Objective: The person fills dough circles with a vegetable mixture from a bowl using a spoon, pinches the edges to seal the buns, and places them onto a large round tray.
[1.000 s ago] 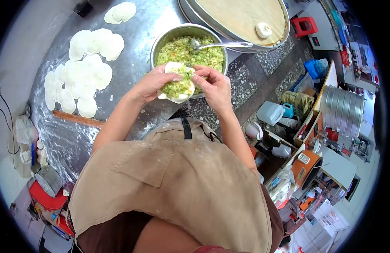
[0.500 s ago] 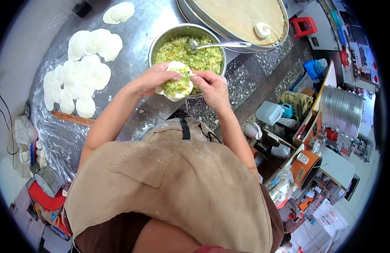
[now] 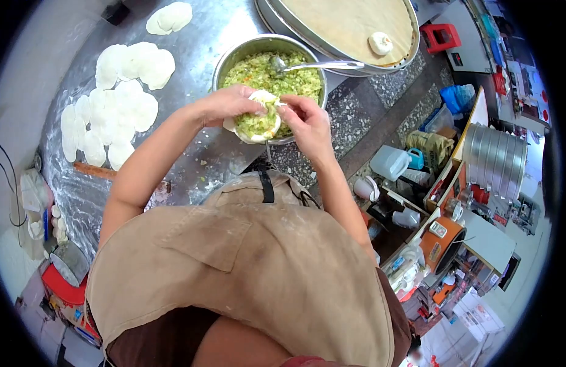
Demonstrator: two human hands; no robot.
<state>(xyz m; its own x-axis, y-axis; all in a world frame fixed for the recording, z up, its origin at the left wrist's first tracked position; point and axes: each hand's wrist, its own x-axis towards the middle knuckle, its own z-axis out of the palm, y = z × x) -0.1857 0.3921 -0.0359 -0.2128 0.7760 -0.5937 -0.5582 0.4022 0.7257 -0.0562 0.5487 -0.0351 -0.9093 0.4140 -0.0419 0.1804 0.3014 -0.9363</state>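
My left hand [image 3: 230, 105] cradles a round dough wrapper [image 3: 256, 139] heaped with chopped green filling [image 3: 257, 122], its thumb pressing at the top of the filling. The fingers of my right hand [image 3: 307, 122] pinch the wrapper's right edge, where the dough is drawn up a little. Both hands are above the near rim of a steel bowl [image 3: 217, 72] of the same green filling. A metal spoon [image 3: 323, 65] rests in the bowl, handle over the right rim. Flat dough wrappers [image 3: 121, 113] lie overlapping on the floured metal table [image 3: 191, 79] at left.
A wide round steamer [image 3: 338, 30] with a pale liner stands beyond the bowl, holding one finished bun [image 3: 380, 43]. A wooden rolling pin [image 3: 95, 170] lies near the wrappers. To the right are a red stool [image 3: 440, 38], a white jug [image 3: 390, 163] and stacked metal steamer rings [image 3: 496, 162].
My left forearm has swung slightly outward and its thumb has shifted over the filling. The wrapper's edge has come up a little around the filling; my right hand keeps its pinch.
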